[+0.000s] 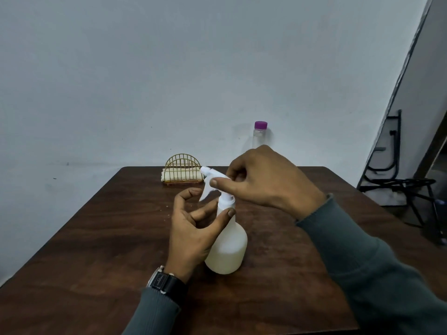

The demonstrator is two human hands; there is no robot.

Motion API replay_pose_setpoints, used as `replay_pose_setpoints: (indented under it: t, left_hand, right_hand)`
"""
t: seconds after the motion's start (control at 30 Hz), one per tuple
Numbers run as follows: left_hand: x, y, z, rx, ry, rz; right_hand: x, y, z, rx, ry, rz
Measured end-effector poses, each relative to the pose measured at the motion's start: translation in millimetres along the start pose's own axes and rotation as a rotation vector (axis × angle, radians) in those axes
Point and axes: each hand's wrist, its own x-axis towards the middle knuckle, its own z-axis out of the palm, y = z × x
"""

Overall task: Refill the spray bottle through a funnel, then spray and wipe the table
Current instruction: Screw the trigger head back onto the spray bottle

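right hand (pixel 263 180) pinches white plastic sprayer head (pixel 210 172) | left hand (pixel 191 235) fingers (pixel 223 217) apparently pinch spray bottle (pixel 229 247) (translucent, rounded)

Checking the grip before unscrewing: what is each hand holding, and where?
Both hold the spray bottle: the right hand pinches its trigger head, the left hand grips its neck.

The spray bottle (pixel 228 247) is looking like matt, milky white plastic. The table (pixel 96 238) is showing dark wood grain with a faint sheen. The wire holder (pixel 182 163) is gleaming like gold-coloured metal, and the clear bottle (pixel 260 139) is wearing a smooth purple plastic cap (pixel 260 124).
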Motion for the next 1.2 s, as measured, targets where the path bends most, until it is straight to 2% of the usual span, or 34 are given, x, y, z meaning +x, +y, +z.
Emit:
replay_pose_setpoints:
  t: [0.07, 0.17, 0.2, 0.27, 0.33, 0.4, 0.5, 0.63, 0.77, 0.97, 1.07, 1.2]
  left_hand:
    - [-0.5, 0.7, -0.2, -0.013, -0.003, -0.014]
    - [-0.4, 0.2, -1.1, -0.022, 0.007, -0.02]
    - [-0.1, -0.5, -1.5, -0.024, 0.01, -0.022]
    - [0.0, -1.7, -1.3, -0.027, 0.013, -0.027]
    - [-0.4, -2.3, -0.5, -0.029, 0.017, -0.027]
    - [-0.9, -2.0, 0.6, -0.045, 0.025, -0.03]
    - [-2.1, -1.0, 2.3, -0.049, 0.022, -0.034]
    - [-2.4, -0.8, 1.6, -0.042, 0.022, -0.032]
    - [0.8, -1.2, -2.2, -0.014, 0.015, -0.027]
    - [0.1, -5.1, -0.5, -0.043, 0.03, -0.026]
    - [-0.8, -8.5, 0.6, -0.076, 0.04, -0.028]
    - [-0.7, -12.5, -0.4, -0.078, 0.036, -0.017]
  right_hand:
    - [1.9, -9.1, 12.6, -0.027, 0.091, 0.043]
    - [0.0, -8.0, 12.7, 0.1, 0.145, 0.1]
    - [-0.5, -3.8, 10.2, 0.163, 0.155, 0.068]
    - [-3.2, 5.3, 1.6, 0.229, 0.061, -0.108]
    - [-2.5, 14.1, -0.5, 0.173, -0.094, -0.241]
    - [-0.5, 15.8, -1.1, 0.118, -0.177, -0.24]
    - [1.3, 11.4, -3.9, 0.1, -0.105, -0.249]
    - [6.0, 0.3, -3.8, -0.075, -0.013, -0.318]
    - [6.4, 6.8, 2.7, -0.17, -0.007, -0.363]
    - [-2.5, 10.5, -1.4, -0.225, 0.06, -0.268]
    - [-9.6, 3.6, -7.8, 0.03, 0.038, -0.066]
    - [-18.1, -1.7, -10.8, 0.632, 0.017, 0.069]
